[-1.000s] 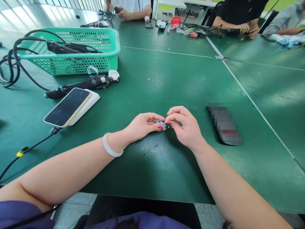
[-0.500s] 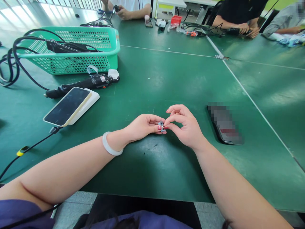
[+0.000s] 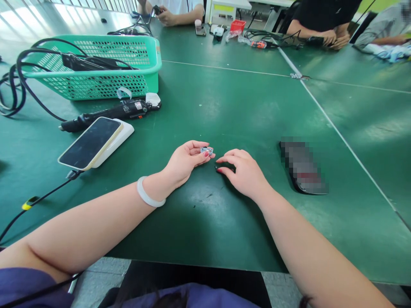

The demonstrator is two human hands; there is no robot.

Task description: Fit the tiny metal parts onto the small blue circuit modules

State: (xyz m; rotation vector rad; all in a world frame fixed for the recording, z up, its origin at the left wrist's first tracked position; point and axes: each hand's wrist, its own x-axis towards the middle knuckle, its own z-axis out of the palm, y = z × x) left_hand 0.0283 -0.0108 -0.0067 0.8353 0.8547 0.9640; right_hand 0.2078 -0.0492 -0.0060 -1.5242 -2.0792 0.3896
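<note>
My left hand (image 3: 184, 162), wearing a white bracelet on the wrist, pinches a small grey-blue metallic part (image 3: 206, 150) between thumb and fingers just above the table. The exact kind of this part is too small to make out. To its right, my right hand (image 3: 244, 173) is low over the green table (image 3: 205, 231). Its curved thumb and index finger close in on a small black piece (image 3: 216, 167) at their tips. A gap separates the two hands.
A green basket (image 3: 105, 79) holding black tools and cables stands at the back left. Before it lie a black electric screwdriver (image 3: 112, 112) and a phone (image 3: 91, 143) on a white stand. A dark, blurred-out object (image 3: 303, 167) lies right. Co-workers sit across the table.
The hands have parted. My left hand has moved up and left with the metallic part, while my right hand has come away from it and lowered toward the table, a black piece at its fingertips.
</note>
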